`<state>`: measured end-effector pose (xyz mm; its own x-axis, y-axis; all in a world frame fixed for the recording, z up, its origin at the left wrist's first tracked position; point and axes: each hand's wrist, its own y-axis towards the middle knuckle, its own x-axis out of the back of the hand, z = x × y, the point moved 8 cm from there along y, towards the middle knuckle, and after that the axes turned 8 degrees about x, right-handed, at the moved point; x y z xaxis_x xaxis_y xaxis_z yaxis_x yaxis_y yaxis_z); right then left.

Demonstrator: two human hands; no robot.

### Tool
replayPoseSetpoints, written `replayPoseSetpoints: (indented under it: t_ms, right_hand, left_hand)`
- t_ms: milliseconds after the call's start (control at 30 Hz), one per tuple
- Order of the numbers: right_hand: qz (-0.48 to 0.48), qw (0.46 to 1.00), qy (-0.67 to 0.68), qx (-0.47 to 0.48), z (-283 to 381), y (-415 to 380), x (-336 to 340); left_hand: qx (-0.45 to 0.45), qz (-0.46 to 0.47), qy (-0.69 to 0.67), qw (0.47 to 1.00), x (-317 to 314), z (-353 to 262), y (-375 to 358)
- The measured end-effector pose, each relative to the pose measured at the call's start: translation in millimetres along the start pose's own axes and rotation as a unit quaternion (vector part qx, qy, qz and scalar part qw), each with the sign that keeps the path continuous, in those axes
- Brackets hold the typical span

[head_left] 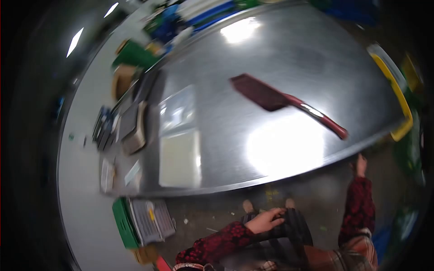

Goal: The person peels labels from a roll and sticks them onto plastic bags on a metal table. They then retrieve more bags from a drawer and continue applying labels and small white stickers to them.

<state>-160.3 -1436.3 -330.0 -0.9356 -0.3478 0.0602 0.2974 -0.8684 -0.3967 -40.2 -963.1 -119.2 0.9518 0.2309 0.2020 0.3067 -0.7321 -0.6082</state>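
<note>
A dark red cleaver point(262, 93) lies flat on the metal table point(212, 58), its handle pointing toward the near right edge. My left hand point(267, 221) hangs in front of my legs, below the table's front edge, with fingers apart and nothing in it. Close to the table's near right edge is my right hand point(360, 166), small and smeared, so its fingers cannot be made out. Neither hand touches the cleaver. To the left on the tabletop lie a clear plastic bag point(178, 110) and a pale, flat, wrapped sheet point(180, 160).
Dark box-like items point(134, 128) stand at the table's left end. A yellow-edged item point(398, 99) sits at the right edge. Below on the left are a grey crate point(149, 221) and a green bin point(124, 223). Blue and green bags crowd the far side.
</note>
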Motion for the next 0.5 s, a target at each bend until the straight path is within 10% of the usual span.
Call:
replayPoseSetpoints:
  t_ms: [133,167,267,367,500]
  right_hand:
    - [0.275,0.950,-0.133,0.068,-28,-37,-8]
    - [0.412,0.808,-0.364,0.211,-59,-50,-21]
    - [0.609,0.680,-0.281,-0.297,-75,-246,-96]
    - [0.700,0.556,-0.430,-0.129,39,-408,-237]
    - [0.775,0.549,-0.297,-0.100,92,-504,-395]
  left_hand:
    - [0.023,-0.097,-0.096,0.990,39,7,-61]
    - [0.017,-0.159,-0.109,0.981,60,16,-77]
    - [-0.009,-0.332,-0.144,0.932,133,42,-137]
    - [-0.032,-0.478,-0.166,0.862,212,71,-201]
    - [-0.037,-0.583,0.039,0.811,288,109,-247]
